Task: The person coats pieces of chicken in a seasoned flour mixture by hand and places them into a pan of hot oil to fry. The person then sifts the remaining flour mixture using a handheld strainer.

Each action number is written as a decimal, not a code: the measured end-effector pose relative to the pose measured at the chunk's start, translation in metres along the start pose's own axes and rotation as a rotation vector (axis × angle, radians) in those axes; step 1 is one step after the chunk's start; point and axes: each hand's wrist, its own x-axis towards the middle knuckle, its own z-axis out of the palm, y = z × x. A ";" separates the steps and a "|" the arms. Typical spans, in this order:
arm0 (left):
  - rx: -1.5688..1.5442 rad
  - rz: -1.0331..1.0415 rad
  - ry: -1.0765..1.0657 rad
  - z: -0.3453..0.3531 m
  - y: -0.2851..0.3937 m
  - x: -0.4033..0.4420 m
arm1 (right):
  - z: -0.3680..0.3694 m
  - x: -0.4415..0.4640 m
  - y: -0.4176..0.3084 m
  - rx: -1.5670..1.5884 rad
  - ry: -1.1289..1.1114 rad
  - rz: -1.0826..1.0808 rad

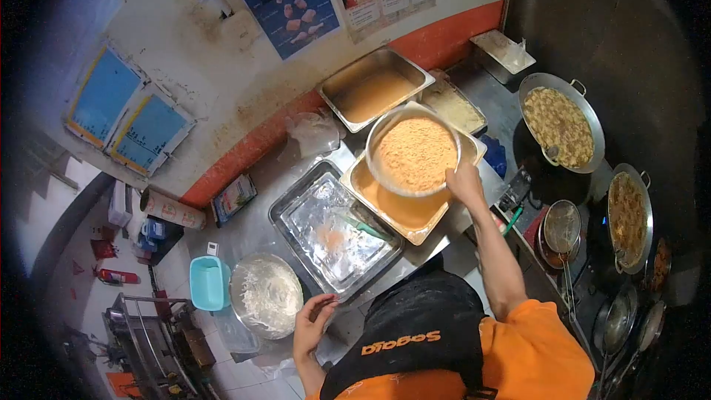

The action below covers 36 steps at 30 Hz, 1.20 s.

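My right hand (464, 184) grips the rim of a round bowl (375, 159) heaped with orange-brown crumbly food (415, 154). This bowl sits over a rectangular steel pan (419, 235) with an orange-brown layer inside; whether it rests on the pan or is held just above, I cannot tell. My left hand (314, 324) is open by the near corner of a shallow metal tray (311, 270), its fingers apart and close to the rim. The tray is dusted with white powder, and a green-handled utensil (363, 227) lies in it. Left of that hand stands a steel bowl of white flour (270, 292).
A second deep pan (426, 81) and a tray of pale crumbs (455, 107) stand at the back. Two woks of frying food (557, 122) (628, 211) are on the right. Long-handled strainers (563, 228) sit beside them. A turquoise tub (209, 283) is at left.
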 end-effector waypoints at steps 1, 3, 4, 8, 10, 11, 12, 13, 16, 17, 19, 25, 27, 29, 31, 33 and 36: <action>0.001 0.024 0.012 0.002 0.003 0.001 | -0.010 0.001 0.002 -0.119 -0.119 -0.024; -0.009 0.059 0.035 0.003 0.004 0.003 | -0.012 0.007 0.004 -0.035 -0.038 0.001; -0.021 0.062 0.015 0.003 0.002 0.004 | -0.013 0.011 0.003 0.047 0.046 0.032; -0.082 0.047 -0.024 0.015 0.005 0.018 | -0.001 0.008 0.013 -0.111 -0.188 -0.110; -0.103 0.084 -0.042 0.022 0.003 0.025 | -0.014 0.016 0.004 -0.015 -0.116 -0.200; -0.112 0.095 -0.064 0.025 -0.001 0.024 | -0.009 0.008 -0.006 0.030 -0.089 -0.038; -0.107 0.100 -0.086 0.028 -0.003 0.026 | -0.008 0.003 -0.014 0.079 -0.050 0.133; -0.100 0.072 -0.071 0.030 -0.005 0.028 | -0.010 0.000 -0.024 -0.051 -0.109 0.119; -0.078 0.035 -0.050 0.034 0.002 0.029 | -0.023 0.011 -0.004 -0.031 -0.221 0.031; -0.070 0.053 -0.047 0.034 0.001 0.031 | -0.019 0.015 -0.004 0.018 -0.118 0.105; -0.058 0.055 -0.033 0.034 0.002 0.031 | -0.001 0.006 -0.005 0.156 -0.023 0.127; -0.086 0.071 0.034 0.033 0.004 0.034 | -0.025 0.006 -0.008 0.113 -0.059 0.186; -0.088 0.061 0.065 0.027 0.002 0.034 | -0.006 0.007 -0.002 0.078 -0.039 0.075; -0.078 0.052 0.076 0.023 -0.001 0.034 | -0.011 0.007 0.010 -0.006 -0.139 0.062; -0.099 0.056 0.115 0.026 -0.003 0.037 | -0.039 0.002 -0.016 0.088 -0.059 0.189; -0.090 0.085 0.068 0.025 0.000 0.034 | -0.015 0.000 -0.009 0.037 -0.120 0.164; -0.086 0.037 0.106 0.029 0.003 0.036 | -0.027 0.003 -0.001 0.026 -0.202 0.093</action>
